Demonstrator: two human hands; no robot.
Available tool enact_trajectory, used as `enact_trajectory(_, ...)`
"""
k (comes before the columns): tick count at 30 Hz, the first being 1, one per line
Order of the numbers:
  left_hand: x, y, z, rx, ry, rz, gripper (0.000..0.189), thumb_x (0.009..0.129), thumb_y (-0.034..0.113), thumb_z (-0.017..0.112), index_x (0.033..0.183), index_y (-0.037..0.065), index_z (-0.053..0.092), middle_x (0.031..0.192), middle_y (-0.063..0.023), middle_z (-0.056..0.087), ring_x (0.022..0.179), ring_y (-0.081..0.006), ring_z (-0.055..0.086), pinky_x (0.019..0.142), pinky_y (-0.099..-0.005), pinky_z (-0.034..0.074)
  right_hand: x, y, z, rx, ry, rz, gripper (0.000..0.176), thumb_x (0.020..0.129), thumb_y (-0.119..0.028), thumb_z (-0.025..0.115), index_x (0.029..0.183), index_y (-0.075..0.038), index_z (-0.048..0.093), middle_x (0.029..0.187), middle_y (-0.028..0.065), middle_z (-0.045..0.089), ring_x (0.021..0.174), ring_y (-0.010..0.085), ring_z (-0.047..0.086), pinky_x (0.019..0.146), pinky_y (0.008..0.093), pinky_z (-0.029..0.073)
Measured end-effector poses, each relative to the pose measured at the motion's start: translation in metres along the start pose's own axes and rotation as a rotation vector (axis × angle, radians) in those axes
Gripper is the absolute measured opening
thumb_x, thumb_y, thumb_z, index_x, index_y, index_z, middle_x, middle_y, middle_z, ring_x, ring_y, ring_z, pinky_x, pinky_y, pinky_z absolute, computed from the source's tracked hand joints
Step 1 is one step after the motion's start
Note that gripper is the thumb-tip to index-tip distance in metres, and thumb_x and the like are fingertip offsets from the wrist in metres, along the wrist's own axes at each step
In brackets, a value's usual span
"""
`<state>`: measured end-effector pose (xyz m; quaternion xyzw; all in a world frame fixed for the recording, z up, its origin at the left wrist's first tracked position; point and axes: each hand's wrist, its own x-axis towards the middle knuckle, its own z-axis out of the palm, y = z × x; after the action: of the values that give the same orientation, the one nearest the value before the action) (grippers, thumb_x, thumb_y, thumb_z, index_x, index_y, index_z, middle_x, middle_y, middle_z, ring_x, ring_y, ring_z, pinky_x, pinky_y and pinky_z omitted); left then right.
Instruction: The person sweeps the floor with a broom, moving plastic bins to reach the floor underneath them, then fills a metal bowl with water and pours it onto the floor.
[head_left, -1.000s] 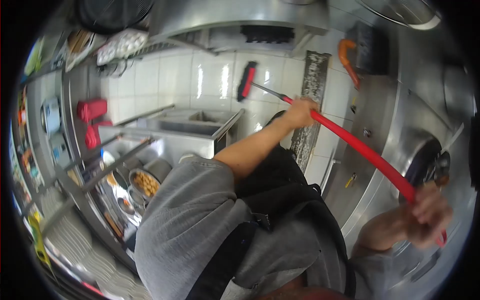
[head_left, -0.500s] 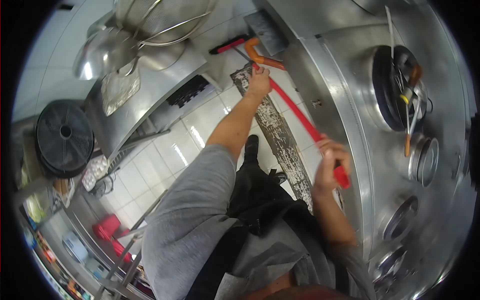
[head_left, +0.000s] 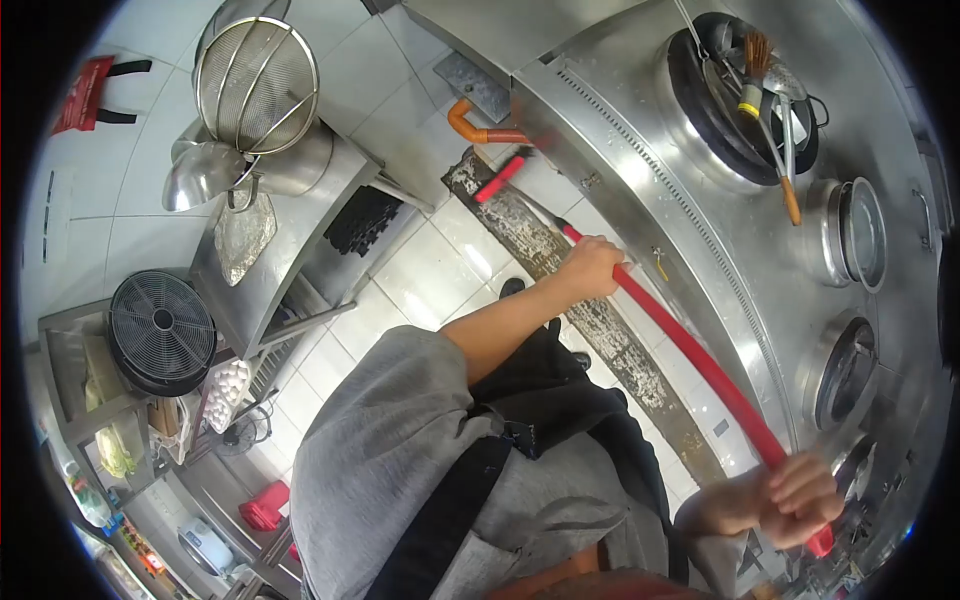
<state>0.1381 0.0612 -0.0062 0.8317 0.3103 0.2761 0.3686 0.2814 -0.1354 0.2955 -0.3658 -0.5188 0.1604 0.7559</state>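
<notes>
A long red handle (head_left: 700,358) runs diagonally from the upper middle to the lower right. My left hand (head_left: 592,268) is closed round its upper part, and my right hand (head_left: 800,500) is wrapped round its lower end. At the far end is a red brush head with black bristles (head_left: 500,180), over a worn, paint-flaked plank (head_left: 570,285) on the white tiled floor (head_left: 425,265). An orange pipe (head_left: 480,130) bends close to the brush head.
A steel stove counter (head_left: 640,110) with a wok (head_left: 700,100) of utensils and several pots lines the right. At left are a steel table (head_left: 300,215) with strainers (head_left: 255,85), a black fan (head_left: 162,320), an egg tray (head_left: 226,393) and shelving.
Both hands and the red handle have moved toward the lower right, and the brush head has come closer along the plank. The view has shifted too.
</notes>
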Motion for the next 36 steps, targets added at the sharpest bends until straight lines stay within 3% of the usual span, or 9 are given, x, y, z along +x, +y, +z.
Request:
enact_trajectory(3,-0.012,0.014,-0.046,0.013,0.083,0.118,0.022,0.070,0.016,0.065,0.056,0.004,0.054,0.059,-0.0128,0.056,0.063,-0.0314,0.056,0.064,-0.0407,0.043,-0.010,-0.025,0.000,0.008,0.030,-0.043,0.036,0.087,-0.023,0.055,0.061,-0.011,0.034,0.052,0.0017,0.043,0.041,0.0108,0.045,0.041,0.0228,0.043)
enact_trajectory(8,-0.023,0.001,-0.083,0.047,0.134,0.103,0.023,0.070,0.016,0.064,0.055,0.003,0.053,0.058,-0.0144,0.056,0.062,-0.0326,0.056,0.063,-0.0415,0.044,-0.015,-0.023,0.022,0.088,0.091,-0.017,0.029,0.091,-0.018,0.046,0.066,-0.011,0.034,0.056,0.0044,0.039,0.046,0.0143,0.041,0.045,0.0276,0.038)
enact_trajectory(14,-0.045,-0.052,-0.062,-0.022,0.399,-0.025,0.023,0.072,0.016,0.063,0.055,0.002,0.054,0.061,-0.0158,0.057,0.064,-0.0347,0.057,0.063,-0.0441,0.046,-0.004,0.029,0.078,0.116,-0.159,0.072,0.021,0.088,-0.014,0.047,0.069,-0.007,0.039,0.055,0.0055,0.041,0.045,0.0156,0.042,0.044,0.0303,0.039)
enact_trajectory(17,-0.066,-0.091,-0.041,0.000,0.191,-0.253,0.019,0.071,0.024,0.063,0.068,0.005,0.064,0.072,-0.0172,0.063,0.074,-0.0352,0.062,0.068,-0.0447,0.050,-0.017,0.055,0.130,-0.032,-0.340,0.106,0.015,0.085,-0.011,0.048,0.073,-0.004,0.043,0.055,0.0076,0.042,0.045,0.0168,0.042,0.045,0.0345,0.042)
enact_trajectory(19,-0.072,-0.105,-0.029,-0.018,0.022,-0.301,0.022,0.072,0.028,0.062,0.070,0.006,0.065,0.074,-0.0164,0.064,0.078,-0.0349,0.063,0.070,-0.0435,0.051,-0.020,0.066,0.164,-0.030,-0.433,0.125,0.016,0.085,-0.011,0.046,0.071,-0.005,0.041,0.052,0.0049,0.038,0.043,0.0151,0.039,0.043,0.0310,0.038)
enact_trajectory(22,-0.069,-0.096,-0.057,-0.074,0.174,-0.389,0.021,0.071,0.028,0.060,0.076,0.008,0.067,0.078,-0.0156,0.065,0.080,-0.0341,0.064,0.072,-0.0430,0.051,0.003,0.070,0.188,0.037,-0.420,0.187,0.029,0.087,-0.012,0.043,0.061,-0.011,0.030,0.049,0.0025,0.031,0.041,0.0134,0.033,0.041,0.0276,0.032)
enact_trajectory(26,-0.064,-0.109,-0.069,-0.188,0.423,-0.408,0.016,0.068,0.023,0.063,0.071,0.008,0.063,0.072,-0.0147,0.063,0.077,-0.0342,0.063,0.070,-0.0442,0.050,0.027,0.084,0.226,0.029,-0.497,0.186,0.031,0.087,-0.014,0.043,0.060,-0.011,0.030,0.050,0.0018,0.030,0.041,0.0126,0.030,0.042,0.0265,0.031)
enact_trajectory(31,-0.076,-0.116,-0.096,-0.250,0.431,-0.457,0.014,0.067,0.021,0.063,0.072,0.008,0.064,0.074,-0.0145,0.064,0.077,-0.0343,0.062,0.071,-0.0441,0.049,0.024,0.094,0.266,0.093,-0.526,0.145,0.032,0.085,-0.014,0.046,0.059,-0.012,0.029,0.050,0.0009,0.027,0.041,0.0112,0.028,0.042,0.0248,0.029)
enact_trajectory(36,-0.067,-0.121,-0.089,-0.211,0.445,-0.409,0.013,0.067,0.020,0.063,0.071,0.008,0.064,0.073,-0.0142,0.063,0.077,-0.0338,0.062,0.071,-0.0435,0.049,0.032,0.099,0.248,0.140,-0.534,0.161,0.032,0.086,-0.015,0.046,0.059,-0.012,0.030,0.051,0.0010,0.028,0.041,0.0112,0.029,0.041,0.0251,0.030)
